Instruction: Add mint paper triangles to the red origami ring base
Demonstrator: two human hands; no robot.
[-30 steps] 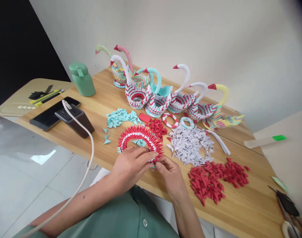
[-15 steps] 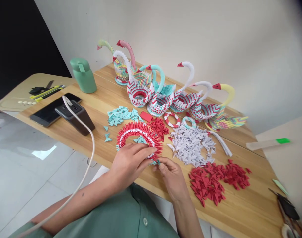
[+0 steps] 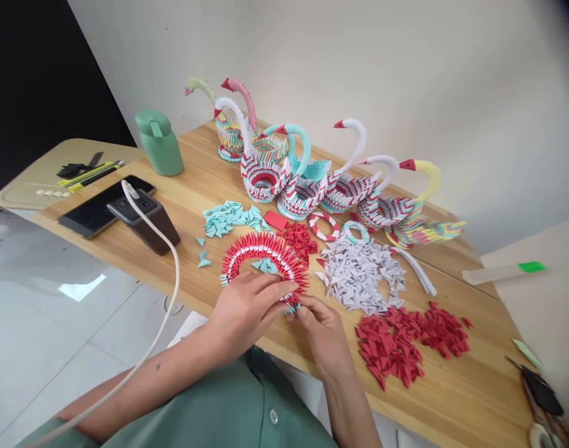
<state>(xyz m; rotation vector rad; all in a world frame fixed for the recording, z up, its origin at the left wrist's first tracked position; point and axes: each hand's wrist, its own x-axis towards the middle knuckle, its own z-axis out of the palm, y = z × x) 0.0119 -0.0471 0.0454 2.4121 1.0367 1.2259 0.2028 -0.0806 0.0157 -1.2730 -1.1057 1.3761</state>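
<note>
A ring of folded paper pieces (image 3: 260, 244), red with a white band and teal at its outer underside, stands near the table's front edge. Over its near side lies my left hand (image 3: 247, 305), closed round the rim, so that part of the ring is hidden. At the ring's lower right edge, my right hand (image 3: 324, 326) pinches a small teal folded paper piece (image 3: 296, 307) between thumb and fingertips, against the rim. Most of that piece is covered by the fingers. Loose teal pieces (image 3: 264, 266) show through the ring's middle.
Piles of teal (image 3: 223, 218), white (image 3: 363, 274) and red paper pieces (image 3: 396, 342) lie around. Several paper swans (image 3: 307, 186) line the back. A phone (image 3: 86, 211), a dark power block (image 3: 147, 218) with a white cable, and a green bottle (image 3: 160, 143) stand left. Scissors (image 3: 540, 392) lie right.
The right fingertips have moved slightly, and the teal piece in them now sits closer against the ring's edge. The left hand keeps its hold; the view has shifted a little.
</note>
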